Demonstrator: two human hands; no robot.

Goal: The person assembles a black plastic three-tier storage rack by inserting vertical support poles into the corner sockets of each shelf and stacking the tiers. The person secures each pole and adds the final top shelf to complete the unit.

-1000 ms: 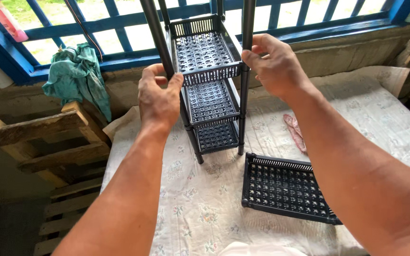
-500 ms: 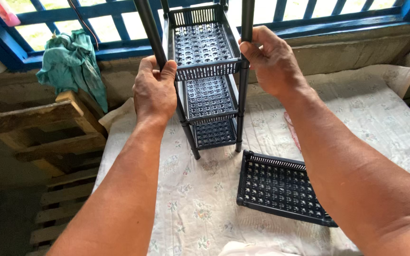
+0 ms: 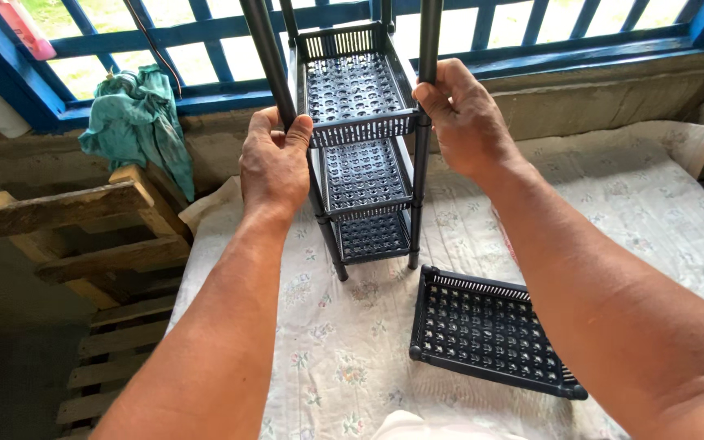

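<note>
1. Hands first: the left hand (image 3: 275,167) wraps around the front-left pole (image 3: 269,57) of a black plastic shelf rack (image 3: 360,155), and the right hand (image 3: 466,118) closes on the front-right pole (image 3: 428,41), both just above the top fitted tray.
2. Rack position: it stands upright in the upper middle of the frame on a floral cloth (image 3: 344,358) that covers a flat surface, in front of a blue window grille (image 3: 205,37).
3. Work done, as I judge it: three perforated trays are already seated between the poles, one above another.
4. Work left: one loose perforated tray (image 3: 486,334) lies flat on the cloth at lower right, near the rack's feet but apart from them, and the poles rise bare above the top tray, so at least one level appears unfitted.
5. Surroundings: a teal cloth (image 3: 136,122) hangs at upper left, above a rough wooden frame (image 3: 75,220) at the left edge.
</note>
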